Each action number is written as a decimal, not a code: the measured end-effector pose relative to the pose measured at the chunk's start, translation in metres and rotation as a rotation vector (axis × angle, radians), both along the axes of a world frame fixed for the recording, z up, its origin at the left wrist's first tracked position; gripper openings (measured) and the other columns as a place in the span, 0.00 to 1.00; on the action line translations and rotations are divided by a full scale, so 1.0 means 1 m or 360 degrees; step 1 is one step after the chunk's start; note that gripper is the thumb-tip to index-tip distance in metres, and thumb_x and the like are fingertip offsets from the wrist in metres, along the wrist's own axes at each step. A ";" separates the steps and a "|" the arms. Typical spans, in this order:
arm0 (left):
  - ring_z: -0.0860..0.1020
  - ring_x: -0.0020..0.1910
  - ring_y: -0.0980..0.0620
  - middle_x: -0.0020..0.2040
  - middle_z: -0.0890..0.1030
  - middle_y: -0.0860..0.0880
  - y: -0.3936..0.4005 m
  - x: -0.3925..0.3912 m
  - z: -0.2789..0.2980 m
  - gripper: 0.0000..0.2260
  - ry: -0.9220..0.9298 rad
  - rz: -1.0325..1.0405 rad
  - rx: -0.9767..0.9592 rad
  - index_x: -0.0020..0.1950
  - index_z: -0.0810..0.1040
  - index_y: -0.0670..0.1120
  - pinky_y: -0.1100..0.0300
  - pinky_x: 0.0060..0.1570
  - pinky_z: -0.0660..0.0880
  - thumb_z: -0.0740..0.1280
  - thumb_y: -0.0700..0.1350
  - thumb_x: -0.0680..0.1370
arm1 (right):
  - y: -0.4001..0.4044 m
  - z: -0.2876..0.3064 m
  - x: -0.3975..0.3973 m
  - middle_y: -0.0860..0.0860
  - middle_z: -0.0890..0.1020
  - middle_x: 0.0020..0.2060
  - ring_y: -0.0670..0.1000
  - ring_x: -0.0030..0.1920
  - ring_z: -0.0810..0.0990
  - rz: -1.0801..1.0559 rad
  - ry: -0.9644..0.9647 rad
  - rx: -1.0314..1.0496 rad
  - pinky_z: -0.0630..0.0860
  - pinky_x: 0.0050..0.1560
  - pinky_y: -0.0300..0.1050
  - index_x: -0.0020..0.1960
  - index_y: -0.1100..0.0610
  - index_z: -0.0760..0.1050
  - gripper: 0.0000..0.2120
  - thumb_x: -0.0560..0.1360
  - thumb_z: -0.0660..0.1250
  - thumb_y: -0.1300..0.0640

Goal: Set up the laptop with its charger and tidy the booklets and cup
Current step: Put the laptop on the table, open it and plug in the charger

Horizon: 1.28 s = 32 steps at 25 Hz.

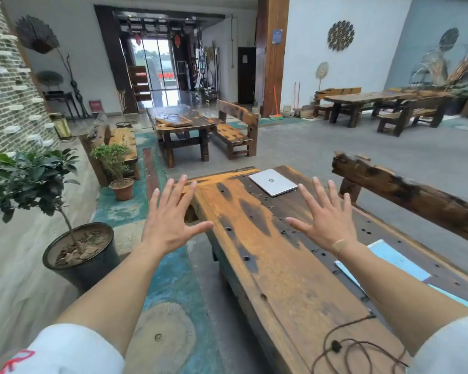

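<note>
You are holding your left hand (170, 220) and right hand (324, 217) spread wide, grasping nothing, above the wooden table (268, 252). The closed laptop (273, 182) is lying at twelve o'clock, blue booklets (395, 259) at four o'clock.

The middle of the table (257, 255) lies bare, so the way to the closed laptop (273, 181) at its far end is open. Along the right edge the booklets (395, 259) take up room, with the bench back (405, 195) rising just beyond. A loose cable (349, 346) crosses the near end.
</note>
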<state>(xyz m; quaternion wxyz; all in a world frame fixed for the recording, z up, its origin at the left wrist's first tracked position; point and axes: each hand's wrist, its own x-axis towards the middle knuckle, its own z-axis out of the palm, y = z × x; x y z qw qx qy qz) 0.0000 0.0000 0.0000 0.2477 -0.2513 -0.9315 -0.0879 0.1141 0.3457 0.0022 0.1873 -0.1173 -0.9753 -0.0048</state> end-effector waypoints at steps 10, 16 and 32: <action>0.41 0.79 0.52 0.81 0.46 0.55 -0.049 -0.104 -0.075 0.48 -0.0554 0.0079 -0.0038 0.80 0.46 0.58 0.47 0.77 0.41 0.46 0.82 0.65 | -0.051 -0.079 -0.120 0.45 0.46 0.79 0.54 0.79 0.42 0.0025 -0.0359 -0.0190 0.46 0.75 0.64 0.78 0.38 0.44 0.46 0.64 0.38 0.18; 0.41 0.79 0.52 0.81 0.46 0.56 -0.034 -0.192 -0.091 0.48 -0.0653 0.0096 -0.0083 0.80 0.46 0.59 0.46 0.77 0.40 0.47 0.82 0.65 | -0.041 -0.109 -0.230 0.45 0.47 0.79 0.53 0.79 0.44 0.0049 -0.0422 -0.0259 0.48 0.74 0.63 0.78 0.38 0.45 0.48 0.62 0.37 0.17; 0.42 0.79 0.54 0.81 0.48 0.56 0.024 -0.455 -0.102 0.47 -0.0742 0.0006 -0.0176 0.80 0.49 0.57 0.46 0.77 0.41 0.47 0.81 0.67 | 0.011 -0.126 -0.473 0.47 0.48 0.79 0.55 0.79 0.44 -0.0066 -0.0528 -0.0332 0.49 0.74 0.66 0.78 0.39 0.45 0.49 0.61 0.36 0.17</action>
